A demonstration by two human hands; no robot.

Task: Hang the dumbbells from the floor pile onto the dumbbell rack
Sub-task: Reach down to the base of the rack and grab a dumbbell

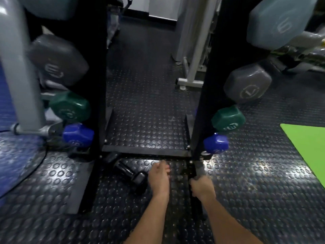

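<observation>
Fingers of the right hand (202,186) curl round something dark at the rack's (204,103) right foot, though blur hides whether it is the rail or a weight. Beside it, the left hand (159,176) hangs loosely curled, grasping nothing. Just to its left a black dumbbell (131,175) lies on the studded floor (246,191), long axis running up-left to down-right, near end almost touching that hand, which is the closer one.
</observation>
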